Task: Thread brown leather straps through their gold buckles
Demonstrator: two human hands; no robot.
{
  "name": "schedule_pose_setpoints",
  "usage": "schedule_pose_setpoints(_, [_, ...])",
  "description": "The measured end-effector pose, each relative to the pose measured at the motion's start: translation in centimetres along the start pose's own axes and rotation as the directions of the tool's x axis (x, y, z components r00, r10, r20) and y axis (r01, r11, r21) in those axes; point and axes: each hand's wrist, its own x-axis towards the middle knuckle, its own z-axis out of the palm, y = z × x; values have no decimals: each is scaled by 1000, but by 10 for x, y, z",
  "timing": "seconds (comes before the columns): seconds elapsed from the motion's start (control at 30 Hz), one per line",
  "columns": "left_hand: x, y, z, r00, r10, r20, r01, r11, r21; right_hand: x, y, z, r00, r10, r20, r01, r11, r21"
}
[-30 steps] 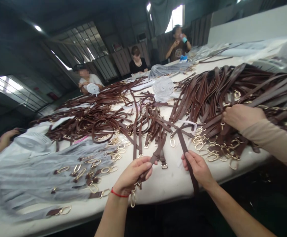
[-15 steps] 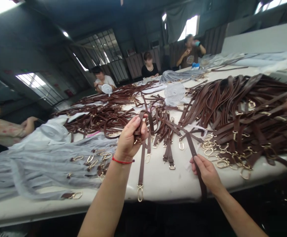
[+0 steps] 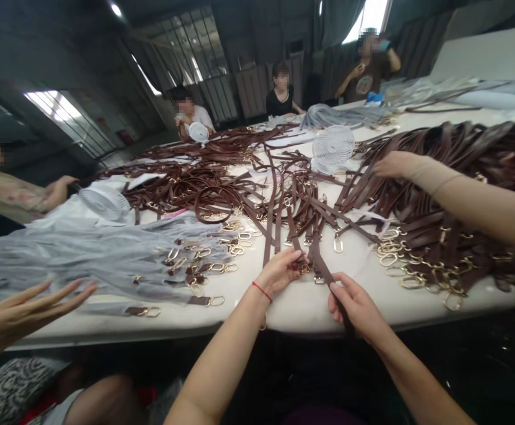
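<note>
My left hand, with a red string at its wrist, has its fingers closed on the buckle end of a dark brown strap near the table's front edge. To its right, my right hand pinches a brown strap between thumb and fingers, its tail hanging past the table edge. Just beyond my hands lie more brown straps with gold buckles. An oval gold ring rests on the white table.
Grey-wrapped straps cover the left side, a large brown strap pile the right. A person's hand extends from the left; another's arm crosses from the right. White fans stand farther back, with several people behind.
My left hand has moved down and right, closer to my right hand. Another person's arm has come in over the right pile, and an open hand has appeared at the left.
</note>
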Motion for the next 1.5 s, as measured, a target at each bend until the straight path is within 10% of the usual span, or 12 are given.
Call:
schedule_pose_setpoints(0.5, [9,-4,-20,1000,-18,24,26,939,-342,-3,13,-11,992,124,20,-119,978,-168])
schedule_pose_setpoints(1.1, [10,-7,-24,989,-22,146,62,959,-277,35,-17,43,998,-63,29,67,985,-161])
schedule_pose_setpoints(1.5, [-4,8,-15,979,-38,199,84,970,-227,25,-1,28,999,-23,-28,19,992,-122])
